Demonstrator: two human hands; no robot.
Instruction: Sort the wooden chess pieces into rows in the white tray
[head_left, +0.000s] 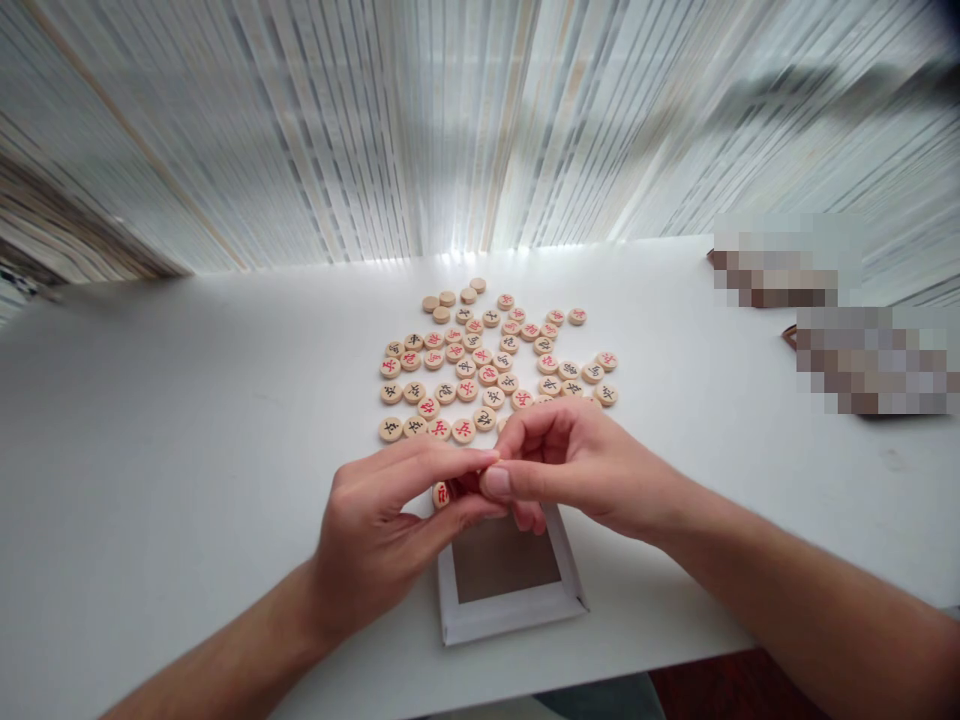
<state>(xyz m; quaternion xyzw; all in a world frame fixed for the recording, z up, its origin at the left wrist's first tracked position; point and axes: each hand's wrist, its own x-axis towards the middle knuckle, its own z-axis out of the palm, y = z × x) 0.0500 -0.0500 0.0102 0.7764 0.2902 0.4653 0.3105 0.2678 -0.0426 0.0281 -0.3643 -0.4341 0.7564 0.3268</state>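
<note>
Several round wooden game pieces (487, 365) with red or black characters lie spread on the white table (187, 420). My left hand (390, 530) and my right hand (577, 465) meet just above a shallow white box (510, 610) with a brown inside. My left hand is closed in a pinch on a wooden piece (441, 495) with a red mark. My right hand's fingers are curled and pressed against the left fingertips; what they hold is hidden.
A striped curtain (450, 130) hangs behind the table's far edge. Blurred-out objects (825, 310) rest at the right of the table. The table's near edge runs just below the box.
</note>
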